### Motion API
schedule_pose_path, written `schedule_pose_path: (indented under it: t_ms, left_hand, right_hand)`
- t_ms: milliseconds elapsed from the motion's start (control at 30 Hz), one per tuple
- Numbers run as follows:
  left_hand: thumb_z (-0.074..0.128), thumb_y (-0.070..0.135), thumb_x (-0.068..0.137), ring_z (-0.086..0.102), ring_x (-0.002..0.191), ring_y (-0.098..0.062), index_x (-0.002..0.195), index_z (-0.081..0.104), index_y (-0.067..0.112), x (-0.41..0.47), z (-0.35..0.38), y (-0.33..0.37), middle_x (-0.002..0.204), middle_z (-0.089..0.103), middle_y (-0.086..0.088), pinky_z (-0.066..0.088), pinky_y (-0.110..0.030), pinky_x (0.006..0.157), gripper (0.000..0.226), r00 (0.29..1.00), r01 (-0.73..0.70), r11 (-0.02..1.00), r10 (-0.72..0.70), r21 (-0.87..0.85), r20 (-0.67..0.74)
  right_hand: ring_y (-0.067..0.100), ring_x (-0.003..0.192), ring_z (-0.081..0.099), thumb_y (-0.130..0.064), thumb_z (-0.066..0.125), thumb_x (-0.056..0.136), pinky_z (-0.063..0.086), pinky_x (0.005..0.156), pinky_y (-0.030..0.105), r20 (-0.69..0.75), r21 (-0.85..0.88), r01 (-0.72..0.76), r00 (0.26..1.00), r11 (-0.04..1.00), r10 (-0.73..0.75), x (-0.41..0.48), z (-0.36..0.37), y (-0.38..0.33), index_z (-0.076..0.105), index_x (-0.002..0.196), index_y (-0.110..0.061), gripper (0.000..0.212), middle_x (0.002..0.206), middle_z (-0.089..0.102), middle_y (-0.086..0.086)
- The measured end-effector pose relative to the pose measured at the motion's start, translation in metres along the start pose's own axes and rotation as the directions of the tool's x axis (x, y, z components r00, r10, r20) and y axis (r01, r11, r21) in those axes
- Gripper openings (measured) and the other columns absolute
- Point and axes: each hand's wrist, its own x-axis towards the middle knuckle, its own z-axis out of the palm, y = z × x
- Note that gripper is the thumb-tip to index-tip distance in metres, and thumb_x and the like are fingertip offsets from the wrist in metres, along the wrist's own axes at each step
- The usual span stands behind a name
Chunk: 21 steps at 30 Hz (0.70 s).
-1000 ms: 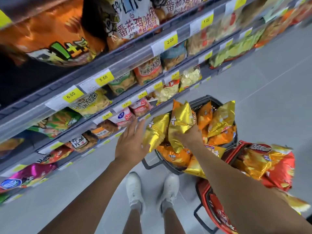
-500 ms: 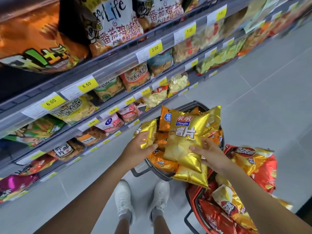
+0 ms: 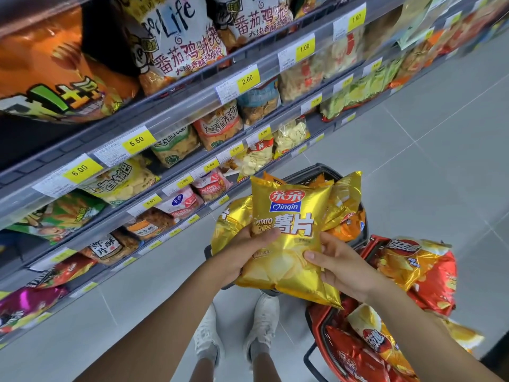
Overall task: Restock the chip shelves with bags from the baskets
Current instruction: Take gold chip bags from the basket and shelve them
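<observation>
Both hands grip one gold chip bag. The left hand curls round its left edge with the thumb pressed on the front, and the right hand pinches the lower right edge. The bag is upright in the air over the near rim of the black basket, beside the red basket. A second gold bag sits behind the left hand; whether that hand holds it I cannot tell. To shelve it well, I judge, hold the sealed edges rather than the puffed middle, and set it label outward behind the front edge of the shelves. Both forearms reach forward, palms turned inward.
</observation>
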Motion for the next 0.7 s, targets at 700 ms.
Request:
schedule_pose_path:
  t_ms: [700]
  left_hand:
    - [0.092, 0.034, 0.069, 0.079, 0.089, -0.020, 0.121, 0.068, 0.024, -0.065, -0.121, -0.016, 0.107, 0.080, -0.001, 0.063, -0.034, 0.069, 0.058, 0.786, -0.263, 0.965, 0.225, 0.017, -0.576]
  right_hand:
    - [0.019, 0.125, 0.058, -0.043, 0.076, 0.089, 0.056, 0.097, 0.042, -0.419, -0.246, -0.239, 0.900, 0.939, 0.119, 0.077, 0.060, 0.019, 0.047, 0.147, -0.019, 0.069, 0.140, 0.060, 0.000]
